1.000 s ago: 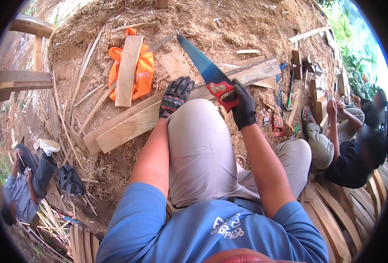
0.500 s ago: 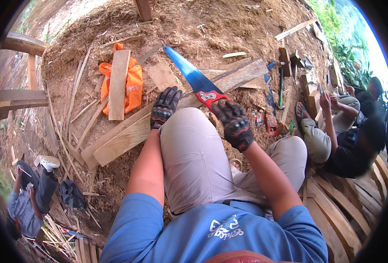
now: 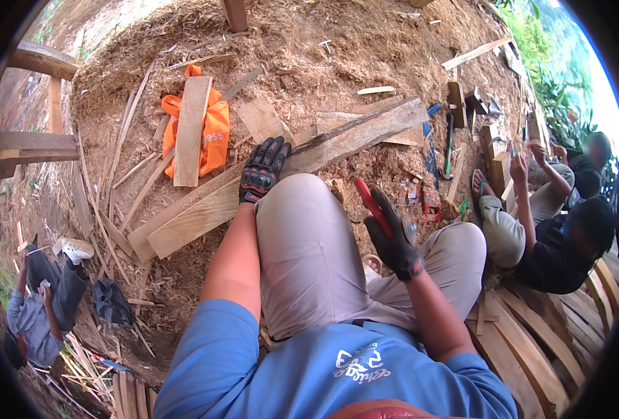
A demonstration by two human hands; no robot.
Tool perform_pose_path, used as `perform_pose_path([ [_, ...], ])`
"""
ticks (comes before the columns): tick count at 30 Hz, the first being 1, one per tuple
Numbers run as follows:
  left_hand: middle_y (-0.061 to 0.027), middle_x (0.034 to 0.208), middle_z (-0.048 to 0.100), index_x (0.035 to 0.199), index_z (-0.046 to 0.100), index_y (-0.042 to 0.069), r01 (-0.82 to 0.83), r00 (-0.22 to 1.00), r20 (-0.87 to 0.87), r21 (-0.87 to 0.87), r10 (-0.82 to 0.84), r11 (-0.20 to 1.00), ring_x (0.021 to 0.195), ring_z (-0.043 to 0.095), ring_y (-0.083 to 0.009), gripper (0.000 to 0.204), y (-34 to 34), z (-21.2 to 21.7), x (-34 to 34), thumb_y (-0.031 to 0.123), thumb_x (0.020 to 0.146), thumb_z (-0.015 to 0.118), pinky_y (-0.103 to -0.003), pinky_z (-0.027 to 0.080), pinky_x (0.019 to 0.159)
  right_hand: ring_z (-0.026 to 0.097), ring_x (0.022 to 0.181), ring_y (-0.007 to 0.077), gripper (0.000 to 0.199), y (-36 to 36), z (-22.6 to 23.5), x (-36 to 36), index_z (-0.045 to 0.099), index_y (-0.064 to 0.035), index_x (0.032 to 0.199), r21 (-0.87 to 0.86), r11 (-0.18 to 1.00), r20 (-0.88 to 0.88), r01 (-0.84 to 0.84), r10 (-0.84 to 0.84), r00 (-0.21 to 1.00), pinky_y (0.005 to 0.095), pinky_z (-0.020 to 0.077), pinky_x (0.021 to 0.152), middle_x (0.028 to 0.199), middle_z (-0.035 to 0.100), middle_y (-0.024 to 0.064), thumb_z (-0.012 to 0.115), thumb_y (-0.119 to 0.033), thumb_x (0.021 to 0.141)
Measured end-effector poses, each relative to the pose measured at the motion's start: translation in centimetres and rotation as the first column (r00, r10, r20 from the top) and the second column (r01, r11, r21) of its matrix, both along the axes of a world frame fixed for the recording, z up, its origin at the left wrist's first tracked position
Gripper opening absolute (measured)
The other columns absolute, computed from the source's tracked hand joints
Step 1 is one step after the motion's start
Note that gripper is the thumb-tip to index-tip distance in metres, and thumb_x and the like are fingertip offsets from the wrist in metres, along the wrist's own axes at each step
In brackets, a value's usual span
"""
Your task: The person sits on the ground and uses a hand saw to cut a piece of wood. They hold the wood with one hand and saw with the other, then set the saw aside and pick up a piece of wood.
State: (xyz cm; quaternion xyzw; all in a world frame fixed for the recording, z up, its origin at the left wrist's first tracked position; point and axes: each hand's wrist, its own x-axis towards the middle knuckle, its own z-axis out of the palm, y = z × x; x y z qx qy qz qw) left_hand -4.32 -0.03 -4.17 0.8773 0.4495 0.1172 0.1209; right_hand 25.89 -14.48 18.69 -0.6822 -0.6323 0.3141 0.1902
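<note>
A long wooden plank runs slantwise across the ground before my knees. My left hand, in a black glove, lies on it with the fingers stretched out flat, close beside my raised knee. Over on the right, between my knees, my gloved right hand is closed on a hand saw. Only its red handle shows, seen nearly edge-on; the blade cannot be made out. The saw is apart from the plank.
An orange bag lies at the left under a short board. Tools with a green-and-black handle and a red object lie right. People sit at the far right and far left. Sawdust covers the ground.
My right hand has drawn the saw back toward me and turned it, so its blue blade no longer shows over the plank. My left hand stays on the plank.
</note>
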Motion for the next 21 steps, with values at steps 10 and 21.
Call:
perform_pose_path([
  [10,-0.0090,0.168,0.044,0.163,0.047,0.018,0.013,1.000,-0.014,0.020,-0.013,1.000,0.156,0.040,-0.0296,0.065,-0.4,1.4,0.9,0.029,0.100,0.056,-0.046,0.033,0.129,0.071,0.122,0.0415,0.056,-3.2,-0.8,0.6,0.057,-0.0083,0.154,-0.013,0.978,-0.226,0.206,-0.204,0.953,0.0477,0.0556,0.102,0.136,0.070,0.0255,0.070,-0.026,0.104],
  [21,-0.0151,0.143,0.068,0.136,0.073,0.012,-0.594,0.805,-0.221,-0.313,0.551,0.741,0.136,0.061,-0.0344,0.073,-2.0,2.0,-7.6,0.072,0.100,0.052,-0.047,0.046,0.116,0.068,0.091,0.0163,0.044,-2.6,-1.6,4.0,0.065,-0.0159,0.150,-0.055,0.923,-0.271,0.382,-0.382,0.883,0.0351,0.0557,0.082,0.108,0.077,0.0134,0.067,-0.026,0.108],
])
